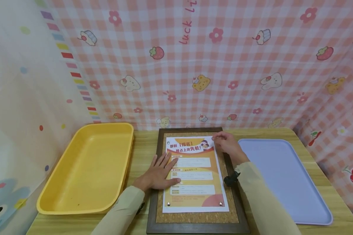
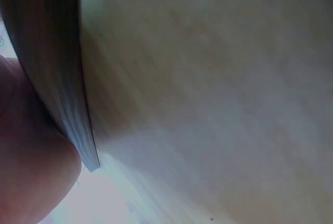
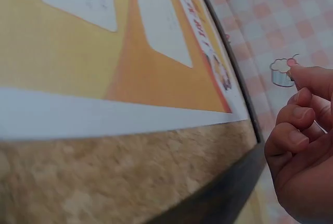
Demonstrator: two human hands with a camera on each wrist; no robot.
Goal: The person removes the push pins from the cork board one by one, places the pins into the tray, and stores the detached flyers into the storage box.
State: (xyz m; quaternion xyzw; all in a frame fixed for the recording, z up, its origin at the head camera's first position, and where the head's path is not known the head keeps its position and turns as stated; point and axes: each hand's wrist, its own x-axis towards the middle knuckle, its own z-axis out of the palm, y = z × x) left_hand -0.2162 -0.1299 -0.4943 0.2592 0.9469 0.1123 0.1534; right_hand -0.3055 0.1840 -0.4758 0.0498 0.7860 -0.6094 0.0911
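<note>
A printed orange-and-white poster [image 1: 191,192] lies on a cork board [image 1: 194,218] with a dark wooden frame [image 1: 154,209]. Round silver thumbtacks sit at its top left, bottom left and bottom right corners. My left hand [image 1: 157,173] lies flat with spread fingers over the poster's left edge and the frame. Beside the top right corner, my right hand [image 1: 227,143] has curled fingers, thumb and forefinger pinched together. A tiny dark bit shows at those fingertips in the right wrist view, seemingly a thumbtack mostly hidden by the right hand [image 3: 307,140].
A deep yellow tray [image 1: 129,147] stands on the wooden table [image 1: 141,143] to the left. To the right lies a shallow lilac tray [image 1: 282,176]. Behind the table hangs a pink checked cloth [image 1: 182,71].
</note>
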